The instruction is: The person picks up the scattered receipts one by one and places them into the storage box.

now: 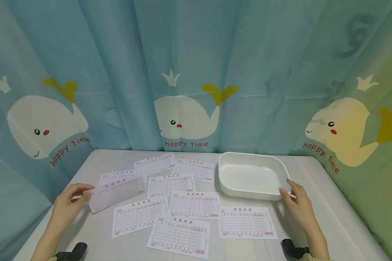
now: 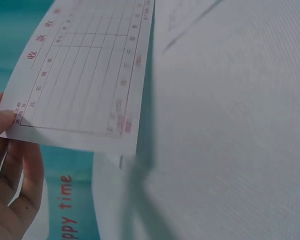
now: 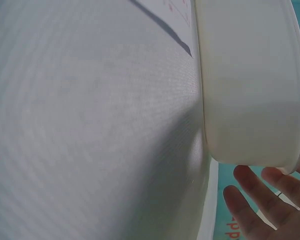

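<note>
My left hand [image 1: 68,203] pinches the left end of a printed paper slip [image 1: 117,193] and holds it raised and tilted above the table. In the left wrist view the thumb lies on the corner of this slip [image 2: 85,75], with the fingers of the hand [image 2: 15,190] beneath. My right hand [image 1: 298,204] is at the right front corner of a white tray [image 1: 253,195], thumb and fingers at its rim. The right wrist view shows fingertips of the hand [image 3: 270,200] against the tray's end [image 3: 255,100].
Several printed slips lie on the white table [image 1: 98,243], some overlapping, such as one slip [image 1: 179,237] near the front and another [image 1: 247,223] in front of the tray. A curtain [image 1: 264,72] with whale prints hangs behind the table.
</note>
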### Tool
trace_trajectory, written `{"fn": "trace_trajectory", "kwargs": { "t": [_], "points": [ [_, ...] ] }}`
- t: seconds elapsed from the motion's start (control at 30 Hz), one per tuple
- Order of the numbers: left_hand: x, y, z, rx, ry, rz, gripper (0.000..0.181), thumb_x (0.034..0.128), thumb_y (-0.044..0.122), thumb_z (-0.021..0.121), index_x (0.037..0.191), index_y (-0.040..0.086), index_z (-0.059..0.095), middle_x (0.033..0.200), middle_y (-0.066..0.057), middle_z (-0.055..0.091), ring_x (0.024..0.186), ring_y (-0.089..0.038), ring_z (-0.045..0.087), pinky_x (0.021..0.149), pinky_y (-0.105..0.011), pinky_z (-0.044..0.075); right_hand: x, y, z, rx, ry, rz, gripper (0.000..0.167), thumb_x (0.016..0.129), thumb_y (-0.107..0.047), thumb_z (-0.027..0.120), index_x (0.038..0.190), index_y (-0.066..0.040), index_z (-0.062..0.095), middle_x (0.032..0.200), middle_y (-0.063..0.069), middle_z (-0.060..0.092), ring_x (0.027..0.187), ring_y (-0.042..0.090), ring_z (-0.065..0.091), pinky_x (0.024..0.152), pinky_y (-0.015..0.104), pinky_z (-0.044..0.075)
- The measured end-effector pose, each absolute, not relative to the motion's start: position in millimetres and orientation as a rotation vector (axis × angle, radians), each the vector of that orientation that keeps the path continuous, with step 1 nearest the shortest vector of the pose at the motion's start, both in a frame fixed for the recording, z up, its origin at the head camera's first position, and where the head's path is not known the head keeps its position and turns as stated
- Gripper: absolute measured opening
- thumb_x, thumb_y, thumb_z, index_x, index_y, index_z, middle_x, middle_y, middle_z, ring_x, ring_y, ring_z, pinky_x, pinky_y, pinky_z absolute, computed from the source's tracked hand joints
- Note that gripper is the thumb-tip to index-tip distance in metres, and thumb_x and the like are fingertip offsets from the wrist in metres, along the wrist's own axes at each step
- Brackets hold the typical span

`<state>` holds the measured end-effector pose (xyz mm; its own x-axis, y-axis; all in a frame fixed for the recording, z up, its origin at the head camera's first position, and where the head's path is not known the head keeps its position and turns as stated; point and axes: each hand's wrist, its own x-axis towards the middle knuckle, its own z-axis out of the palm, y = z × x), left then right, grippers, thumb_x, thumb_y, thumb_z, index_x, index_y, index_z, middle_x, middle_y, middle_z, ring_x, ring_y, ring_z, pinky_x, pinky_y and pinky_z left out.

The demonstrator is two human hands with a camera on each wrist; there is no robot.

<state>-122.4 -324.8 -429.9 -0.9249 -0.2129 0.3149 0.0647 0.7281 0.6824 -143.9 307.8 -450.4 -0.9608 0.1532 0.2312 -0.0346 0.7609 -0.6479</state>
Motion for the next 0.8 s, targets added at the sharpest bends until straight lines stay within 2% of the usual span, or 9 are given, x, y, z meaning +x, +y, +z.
{"fn": "trace_trajectory", "kwargs": {
  "t": [0.17,0.3,0.4,0.5,0.63,0.8],
  "points": [
    [-125.0,-326.0,-434.4,0.178,-2.57,-1.061,0.02,0.0963,0.022,0.057,0.108,0.006,0.064,0.1,0.023,0.05,0.085,0.017,0.042,0.069,-0.004,0.037,-144.2,308.0,-450.1,-0.099,-2.693,1.005,0.057,0.099,-0.028,0.051,0.142,0.007,0.037,0.141,0.031,0.038,0.116,0.046,0.046,0.095,0.055,0.042],
    [-126.9,-320.7,-430.8,0.14,-2.514,-1.112,0.019,0.095,0.016,0.059,0.109,0.004,0.065,0.099,0.029,0.048,0.085,0.014,0.045,0.069,0.0,0.038,-144.0,308.6,-450.6,-0.105,-2.699,1.013,0.058,0.099,-0.029,0.051,0.143,0.006,0.036,0.142,0.031,0.037,0.117,0.047,0.046,0.095,0.055,0.042],
    [-134.5,-323.9,-439.5,0.073,-2.455,-1.138,0.019,0.0928,0.01,0.061,0.11,0.002,0.065,0.1,0.028,0.05,0.085,0.011,0.048,0.069,0.0,0.042,-143.9,308.9,-450.9,-0.109,-2.703,1.015,0.058,0.099,-0.029,0.051,0.143,0.006,0.036,0.142,0.031,0.037,0.117,0.048,0.045,0.096,0.055,0.042],
    [-146.7,-333.0,-460.4,0.027,-2.407,-1.126,0.02,0.0919,0.013,0.063,0.111,0.008,0.066,0.104,0.025,0.053,0.087,0.01,0.05,0.07,0.0,0.044,-143.9,308.8,-451.0,-0.109,-2.706,1.011,0.059,0.099,-0.03,0.051,0.143,0.006,0.035,0.142,0.032,0.036,0.117,0.048,0.045,0.096,0.056,0.042],
    [-157.0,-334.5,-473.1,-0.011,-2.378,-1.172,0.021,0.0911,0.013,0.065,0.112,0.009,0.066,0.109,0.014,0.057,0.089,0.007,0.052,0.071,-0.001,0.045,-144.1,308.5,-450.9,-0.102,-2.698,1.007,0.058,0.099,-0.029,0.051,0.142,0.007,0.036,0.141,0.032,0.037,0.116,0.047,0.046,0.095,0.055,0.042],
    [-151.2,-304.5,-450.8,0.043,-2.392,-1.18,0.021,0.0911,0.01,0.064,0.111,0.006,0.066,0.104,0.019,0.057,0.086,0.008,0.051,0.069,-0.002,0.044,-144.2,308.1,-450.5,-0.101,-2.697,1.01,0.058,0.099,-0.029,0.051,0.142,0.007,0.036,0.141,0.032,0.037,0.116,0.047,0.046,0.096,0.055,0.042]
  ]
}}
